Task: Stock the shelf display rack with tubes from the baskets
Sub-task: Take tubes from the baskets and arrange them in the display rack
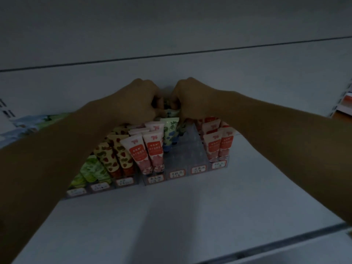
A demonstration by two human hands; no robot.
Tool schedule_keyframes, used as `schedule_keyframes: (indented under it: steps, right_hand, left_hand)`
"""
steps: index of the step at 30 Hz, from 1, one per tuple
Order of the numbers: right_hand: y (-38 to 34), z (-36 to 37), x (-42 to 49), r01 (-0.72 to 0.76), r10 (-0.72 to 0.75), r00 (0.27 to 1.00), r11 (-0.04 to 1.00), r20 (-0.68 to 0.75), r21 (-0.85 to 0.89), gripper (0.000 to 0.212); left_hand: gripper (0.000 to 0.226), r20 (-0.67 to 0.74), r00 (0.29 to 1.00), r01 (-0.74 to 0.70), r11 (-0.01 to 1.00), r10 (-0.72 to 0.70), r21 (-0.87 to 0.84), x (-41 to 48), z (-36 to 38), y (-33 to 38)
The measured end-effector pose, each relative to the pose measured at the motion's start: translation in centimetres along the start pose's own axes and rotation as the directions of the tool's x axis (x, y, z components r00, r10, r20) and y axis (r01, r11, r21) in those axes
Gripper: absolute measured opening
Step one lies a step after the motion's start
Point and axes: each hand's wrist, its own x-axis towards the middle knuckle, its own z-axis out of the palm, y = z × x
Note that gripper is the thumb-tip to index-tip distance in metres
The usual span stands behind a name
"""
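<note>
At the far left edge of the shelf point(171, 216) lie some pale blue and green packs point(28, 122), blurred and partly hidden behind the left forearm. Beside them stands the clear display rack point(192, 149), its front edge lined with small price labels point(155, 180). Its leftmost slots hold green leaf-print tubes point(89, 170), then cream tubes with a strawberry print point(114, 155), then pink-and-white tubes with red labels point(146, 149), all standing cap-down and leaning back in rows. The left hand point(137, 101) reaches over these to the rear of the rack, knuckles up and fingers point(155, 106) curled tightly under; whether they have hold of anything cannot be told, as the palm hides them. In the gap between the two hands a blue-flowered tube point(172, 111) sits above the back of a short row of matching blue-flower tubes point(170, 134) in the middle slot. The right hand point(192, 100) mirrors the left, touching it or nearly so, its fingers curled in and pinching that raised tube from the right. Just right of the blue-flower row two slots show only clear plastic, and the last slot on the right holds more pink tubes with red labels point(219, 145).
</note>
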Motion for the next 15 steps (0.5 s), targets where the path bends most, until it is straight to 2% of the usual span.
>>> schedule_keyframes:
  steps: [2, 6, 9, 12, 15]
  right_hand:
    - [0.1, 0.5, -0.2, 0.002, -0.002, 0.999, 1.0, -0.033, 0.006, 0.035]
    - [0.7, 1.4, -0.4, 0.006, -0.005, 0.996, 1.0, -0.094, 0.011, 0.001]
    - [0.6, 0.9, -0.7, -0.017, 0.016, 0.999, 0.999, -0.052, -0.031, 0.013]
    - [0.1, -0.7, -2.4, -0.012, 0.004, 0.999, 0.991, -0.055, -0.135, 0.022]
    - [-1.4, -2.8, -6.1, -0.013, -0.001, 0.996, 0.988, -0.093, -0.151, 0.044]
  left_hand:
    - [0.011, -0.011, 1.0, -0.004, 1.0, 0.004, 0.005, 0.0, 0.2, -0.3]
    - [0.013, -0.006, 1.0, 0.013, 1.0, -0.013, 0.028, 0.0, 0.7, -0.3]
    - [0.02, -0.02, 1.0, 0.02, 0.995, -0.018, 0.096, -1.2, 0.1, 0.4]
    - [0.042, -0.022, 1.0, 0.027, 0.976, -0.023, 0.216, -3.4, -1.1, 1.8]
    - [0.034, 0.003, 1.0, 0.026, 0.97, -0.027, 0.243, -6.5, -2.3, 3.4]
